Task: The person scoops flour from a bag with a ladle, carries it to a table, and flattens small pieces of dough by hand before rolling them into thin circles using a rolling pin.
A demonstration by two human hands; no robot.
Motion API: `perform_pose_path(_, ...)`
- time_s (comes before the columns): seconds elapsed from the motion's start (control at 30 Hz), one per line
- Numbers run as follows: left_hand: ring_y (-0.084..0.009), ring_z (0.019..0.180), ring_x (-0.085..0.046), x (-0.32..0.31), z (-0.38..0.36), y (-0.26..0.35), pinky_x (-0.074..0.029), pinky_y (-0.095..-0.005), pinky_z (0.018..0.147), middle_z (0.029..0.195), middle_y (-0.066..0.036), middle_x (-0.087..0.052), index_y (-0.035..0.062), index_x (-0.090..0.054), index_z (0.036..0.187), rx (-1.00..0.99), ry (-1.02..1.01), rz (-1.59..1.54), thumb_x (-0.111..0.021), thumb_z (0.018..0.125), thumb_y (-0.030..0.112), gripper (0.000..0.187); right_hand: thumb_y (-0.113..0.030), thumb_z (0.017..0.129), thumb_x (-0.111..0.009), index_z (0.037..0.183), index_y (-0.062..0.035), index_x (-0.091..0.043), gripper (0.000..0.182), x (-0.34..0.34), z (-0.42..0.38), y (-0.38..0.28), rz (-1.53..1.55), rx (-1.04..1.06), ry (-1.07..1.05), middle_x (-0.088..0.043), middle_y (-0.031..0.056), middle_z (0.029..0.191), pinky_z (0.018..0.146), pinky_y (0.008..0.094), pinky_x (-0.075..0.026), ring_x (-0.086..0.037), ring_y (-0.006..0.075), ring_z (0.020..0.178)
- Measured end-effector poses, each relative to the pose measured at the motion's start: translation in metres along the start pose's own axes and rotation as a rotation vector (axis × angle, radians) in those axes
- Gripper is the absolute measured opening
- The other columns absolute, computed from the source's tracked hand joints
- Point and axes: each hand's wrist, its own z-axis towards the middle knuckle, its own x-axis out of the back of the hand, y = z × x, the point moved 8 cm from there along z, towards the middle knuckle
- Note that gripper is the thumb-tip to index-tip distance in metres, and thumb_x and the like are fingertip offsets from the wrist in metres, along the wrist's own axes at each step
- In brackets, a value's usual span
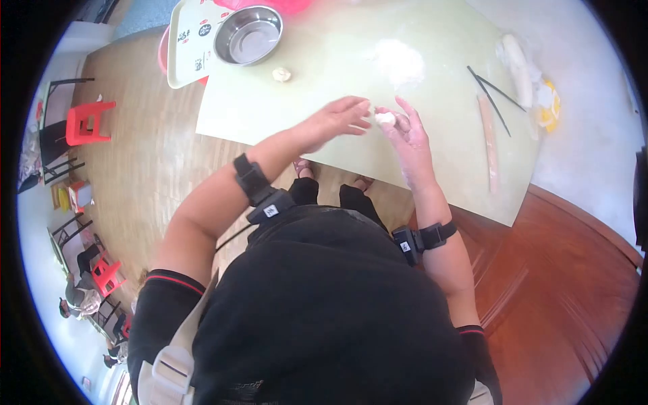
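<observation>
My right hand [410, 135] is closed on a small white dough piece [385, 118], held at its fingertips above the near part of the table [310, 135]. Flour dusts the fingers and palm of this hand. Just to the left, my left hand [339, 121] has its fingers stretched toward the dough, apart from it, with nothing seen in them. A pale dough lump [281, 74] lies on the table beyond my left hand. Loose white flour [401, 62] is spread farther back.
A metal bowl [248, 37] stands at the far left beside a printed tray [183, 57]. Rightward lie a wooden rolling pin [487, 145], two dark sticks [491, 98], a long pale dough roll [516, 61] and a yellow-white bag [550, 106]. Red stools [90, 123] and people [82, 302] appear far left.
</observation>
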Motion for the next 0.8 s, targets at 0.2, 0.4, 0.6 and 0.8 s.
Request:
perform_pose_path(0.2, -0.0245, 0.112, -0.059, -0.068, 0.029, -0.010, -0.047, -0.0365, 0.101, 0.120, -0.017, -0.058, -0.0052, -0.036, 0.141, -0.015, -0.037, -0.220, -0.053, 0.099, 0.024, 0.053, -0.012, 0.088, -0.066, 0.128, -0.0064, -0.049, 0.044, 0.023, -0.004, -0.020, -0.665, 0.274, -0.009, -0.065, 0.0144, 0.114, 0.091, 0.0346, -0.050, -0.062, 0.0269, 0.109)
perform_pose_path(0.4, -0.0227, 0.097, -0.065, -0.061, 0.045, -0.025, -0.055, -0.0340, 0.087, 0.106, -0.016, -0.065, -0.0101, -0.058, 0.117, -0.090, 0.183, -0.130, -0.054, 0.098, 0.013, 0.030, -0.016, 0.086, -0.067, 0.125, -0.0052, -0.051, 0.043, 0.111, -0.015, -0.032, -0.694, 0.375, 0.095, -0.063, 0.0159, 0.114, 0.094, 0.0394, -0.048, -0.060, 0.0316, 0.107)
perform_pose_path(0.6, -0.0243, 0.095, -0.063, -0.030, 0.039, -0.012, -0.054, -0.0355, 0.083, 0.104, -0.012, -0.069, 0.0026, -0.066, 0.112, -0.302, 0.626, 0.505, -0.057, 0.094, 0.009, 0.021, -0.018, 0.087, -0.064, 0.122, -0.0034, -0.052, 0.040, 0.253, -0.016, -0.029, -1.270, 0.453, 0.389, -0.057, 0.0147, 0.119, 0.096, 0.0438, -0.044, -0.053, 0.0327, 0.113)
perform_pose_path(0.8, -0.0333, 0.106, -0.054, -0.056, 0.021, -0.012, -0.051, -0.0382, 0.090, 0.114, -0.011, -0.065, 0.0062, -0.066, 0.113, -0.683, 0.731, 1.157, -0.062, 0.080, -0.002, 0.034, -0.018, 0.088, -0.062, 0.122, -0.0037, -0.053, 0.038, 0.293, 0.011, -0.006, -1.459, 0.269, 0.395, -0.055, 0.0165, 0.114, 0.094, 0.0448, -0.043, -0.052, 0.0354, 0.108)
